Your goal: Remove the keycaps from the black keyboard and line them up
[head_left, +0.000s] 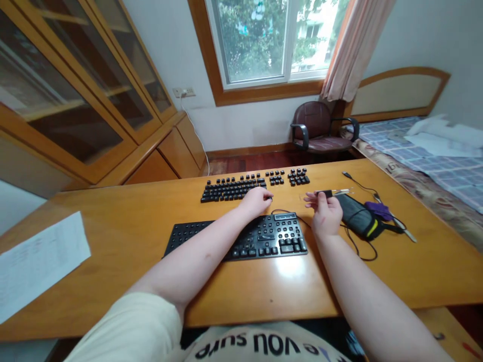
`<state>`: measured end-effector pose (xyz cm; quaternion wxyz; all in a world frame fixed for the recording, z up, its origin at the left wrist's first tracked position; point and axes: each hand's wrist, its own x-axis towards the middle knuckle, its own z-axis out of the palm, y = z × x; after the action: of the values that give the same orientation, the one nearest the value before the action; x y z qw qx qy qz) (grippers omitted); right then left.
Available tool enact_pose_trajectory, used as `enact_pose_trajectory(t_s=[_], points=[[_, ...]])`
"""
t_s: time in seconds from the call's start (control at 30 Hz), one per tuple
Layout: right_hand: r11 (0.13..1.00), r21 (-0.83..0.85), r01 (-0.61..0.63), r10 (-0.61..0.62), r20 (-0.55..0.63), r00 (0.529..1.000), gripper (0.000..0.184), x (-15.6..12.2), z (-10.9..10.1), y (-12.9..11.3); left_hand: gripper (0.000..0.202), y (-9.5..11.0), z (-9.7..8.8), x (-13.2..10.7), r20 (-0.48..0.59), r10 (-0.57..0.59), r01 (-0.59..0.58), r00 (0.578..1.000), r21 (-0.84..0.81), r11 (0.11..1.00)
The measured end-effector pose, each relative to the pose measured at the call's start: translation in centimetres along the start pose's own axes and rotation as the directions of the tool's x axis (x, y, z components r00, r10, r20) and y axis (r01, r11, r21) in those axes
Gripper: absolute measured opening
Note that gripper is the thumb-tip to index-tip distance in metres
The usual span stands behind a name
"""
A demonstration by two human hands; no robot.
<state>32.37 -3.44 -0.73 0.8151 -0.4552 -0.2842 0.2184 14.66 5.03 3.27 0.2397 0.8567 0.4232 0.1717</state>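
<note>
1. The keyboard (260,241) lies flat on the tabletop (124,226), many of its key seats bare; clock directions run from its centre, 12 toward the window (260,45).
2. Left hand (256,200), at 1 o'clock: fingers together, pinching a small dark piece, apparently a key cap (268,198).
3. Right hand (326,213), between 2 and 3: thumb and fingers clamped on a small dark-handled tool (325,193), its pale tip pointing to 3.
4. Loose key caps (234,192) stand in rows at 12. Each should be light, hard and a little slippery, best pinched by opposite sides; the keyboard should be stiff, best held by its edges.
5. The wooden tabletop looks smooth and glossy. A grey pouch (356,218) lies between 2 and 3, a paper sheet (45,266) at 9.
6. Beyond: glass-doored cabinet (105,90) at 10, chair (320,125) between 1 and 2, bed (411,138) at 2.
</note>
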Motion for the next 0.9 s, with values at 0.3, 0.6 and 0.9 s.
enact_pose_trajectory(t_s=[0.3,0.6,0.9], points=[[0.998,0.033,-0.049,0.051,-0.067,0.996,0.029,0.8,-0.2,-0.2,0.027,1.6,4.0,4.9,0.203,0.189,-0.223,0.961,0.160,0.962],[0.995,0.062,-0.079,0.083,-0.067,0.994,0.028,1.0,0.0,-0.4,0.043,-0.3,4.7,7.4,0.120,0.043,-0.068,0.992,0.216,0.974],[0.994,0.064,-0.089,0.091,-0.026,0.996,0.029,0.7,-0.1,-0.5,0.042,-0.6,4.9,8.3,0.066,-0.033,0.013,0.997,0.285,0.959]])
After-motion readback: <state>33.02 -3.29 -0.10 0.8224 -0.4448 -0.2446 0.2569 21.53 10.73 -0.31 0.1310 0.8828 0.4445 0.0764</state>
